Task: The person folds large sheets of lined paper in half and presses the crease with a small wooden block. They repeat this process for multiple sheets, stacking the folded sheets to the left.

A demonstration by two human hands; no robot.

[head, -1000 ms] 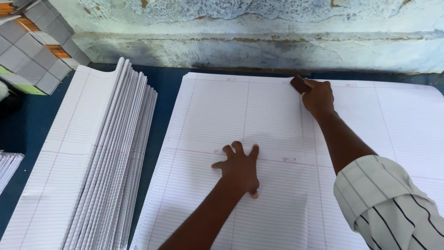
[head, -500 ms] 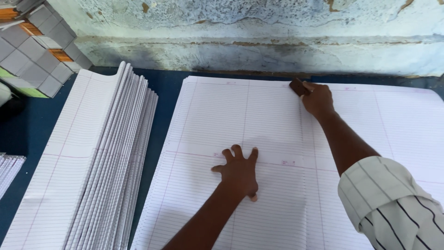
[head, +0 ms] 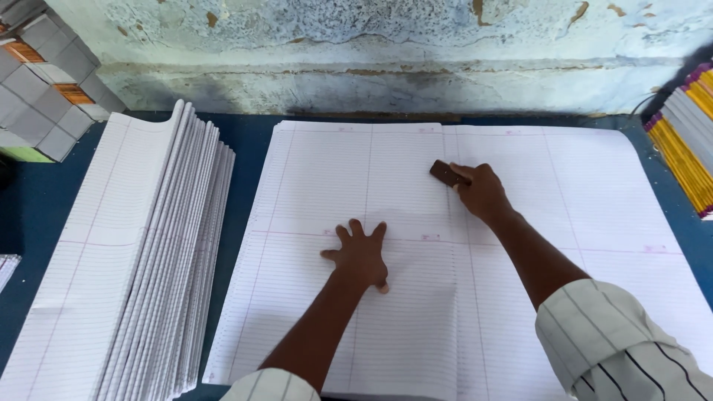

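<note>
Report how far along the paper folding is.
Done: a stack of folded ruled sheets lies at left. In hand: the left hand pins a big sheet while the right hand presses a brown block along its fold. Left: creasing the near half.

A large white ruled sheet (head: 564,223) lies flat and spread open on the blue table (head: 249,141), its far edge close to the table's back edge, faint pink lines dividing it into panels. A small dark brown block (head: 445,174) rests on it near the middle, slightly toward the far edge, set at a slant.
</note>
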